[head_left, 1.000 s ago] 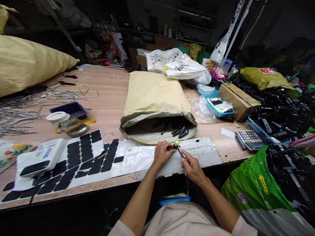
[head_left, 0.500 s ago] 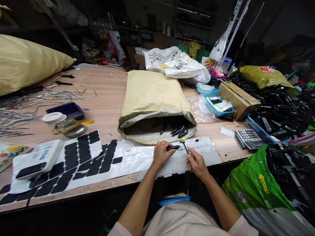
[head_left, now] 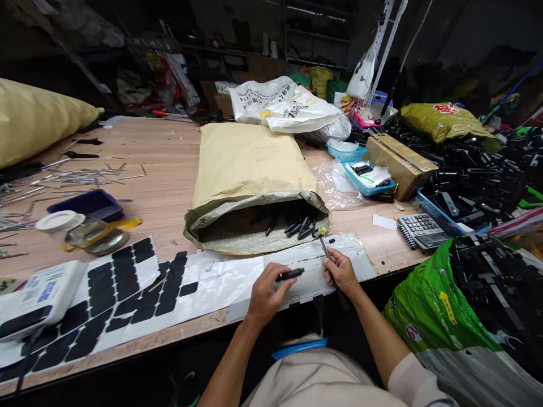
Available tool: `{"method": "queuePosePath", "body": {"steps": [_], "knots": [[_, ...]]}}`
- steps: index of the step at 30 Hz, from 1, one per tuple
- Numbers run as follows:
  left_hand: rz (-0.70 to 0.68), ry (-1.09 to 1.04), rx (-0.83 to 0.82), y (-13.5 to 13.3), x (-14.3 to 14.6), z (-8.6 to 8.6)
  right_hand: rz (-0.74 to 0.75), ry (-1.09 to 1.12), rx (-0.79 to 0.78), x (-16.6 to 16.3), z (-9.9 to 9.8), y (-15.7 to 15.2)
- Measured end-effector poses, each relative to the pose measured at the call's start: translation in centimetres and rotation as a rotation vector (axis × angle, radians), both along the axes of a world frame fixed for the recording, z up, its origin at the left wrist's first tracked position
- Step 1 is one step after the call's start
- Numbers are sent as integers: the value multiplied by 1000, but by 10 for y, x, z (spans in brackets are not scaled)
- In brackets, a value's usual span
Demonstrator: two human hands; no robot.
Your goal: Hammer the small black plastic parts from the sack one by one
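Between the thumb and fingers of my left hand [head_left: 266, 293] is a black tubular handle [head_left: 292, 274], raised a little over the grey-white sheet [head_left: 354, 251] at the table's front edge. My right hand [head_left: 341, 272] grips a small hammer [head_left: 324, 249] by its shaft, its yellow-green head pointing away from me and its dark grip hanging below the hand. Beyond both hands lies a cream paper sack [head_left: 254, 164], mouth facing me. Several black handles [head_left: 302, 226] of a similar kind lie inside its opening. A small black piece [head_left: 331, 241] rests on the sheet.
Left are a glass jar [head_left: 95, 234], a navy tray [head_left: 87, 204], metal rods [head_left: 80, 176], a white device [head_left: 40, 297] and black stickers [head_left: 102, 285]. Right are a calculator [head_left: 422, 226], a cardboard box [head_left: 396, 164], blue baskets [head_left: 367, 178] and a green bag [head_left: 428, 294] of black parts.
My left hand has lifted the black handle and drawn it toward me and left. The hammer has moved slightly away from it. The view has shifted right.
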State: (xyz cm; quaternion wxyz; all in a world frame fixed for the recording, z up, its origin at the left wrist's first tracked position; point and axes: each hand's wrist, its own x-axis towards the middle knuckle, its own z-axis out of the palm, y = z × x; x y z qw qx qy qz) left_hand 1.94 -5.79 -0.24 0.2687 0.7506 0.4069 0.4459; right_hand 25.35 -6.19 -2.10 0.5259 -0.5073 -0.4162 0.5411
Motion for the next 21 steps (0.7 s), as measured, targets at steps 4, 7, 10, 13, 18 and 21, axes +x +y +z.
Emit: {"method": "queuePosePath", "body": {"steps": [4, 7, 10, 13, 18, 21], "knots": [[-260, 107, 6, -63, -3, -12, 2, 24, 12, 2, -2, 1], [-279, 263, -163, -92, -3, -42, 1, 23, 25, 2, -4, 1], [-194, 386, -418, -97, -2, -73, 20, 2, 38, 2, -4, 1], [-98, 535, -610, -89, 1, -79, 23, -22, 29, 0, -2, -1], [-288, 544, -685, -72, 13, -23, 0, -14, 25, -1, -1, -1], [-361, 415, -609, -45, 26, 13, -16, 8, 40, -1, -3, -1]]}}
